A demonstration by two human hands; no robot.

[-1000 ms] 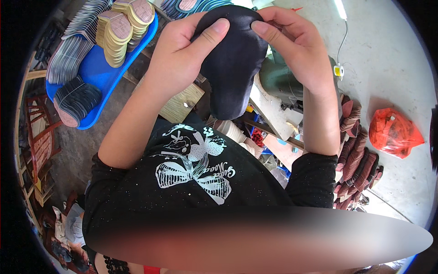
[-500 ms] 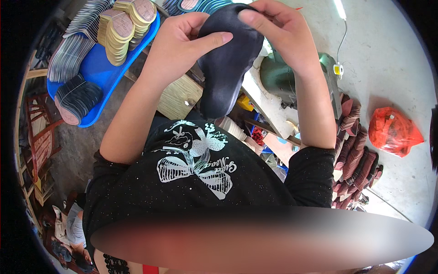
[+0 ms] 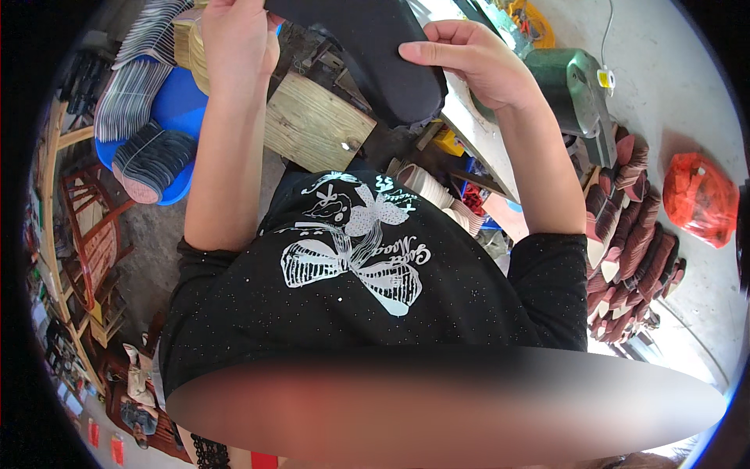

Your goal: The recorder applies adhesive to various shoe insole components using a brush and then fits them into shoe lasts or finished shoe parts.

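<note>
A black, sole-shaped insole (image 3: 383, 59) stretches between my two hands at the top of the view, and the frame's edge cuts off part of it. My left hand (image 3: 241, 35) is closed at the far-left end of the insole, its fingertips partly out of view. At the right edge, near the rounded end, my right hand (image 3: 473, 59) pinches the insole between thumb and bent fingers. Below it lies a wooden board (image 3: 316, 125). To the right of the insole stands a green sewing machine (image 3: 566, 90) on a pale table (image 3: 488, 160).
At left, a blue tray (image 3: 178, 102) carries stacks of insoles, including a dark bundle (image 3: 156, 160). Bundles of maroon insoles (image 3: 629, 227) are piled at right, beside a red plastic bag (image 3: 701, 199). A reddish wooden chair (image 3: 92, 234) stands far left.
The insole has swung from upright to slanting, its narrow end moving right. My left hand has moved up and left; my right hand has shifted down to the insole's lower right edge.
</note>
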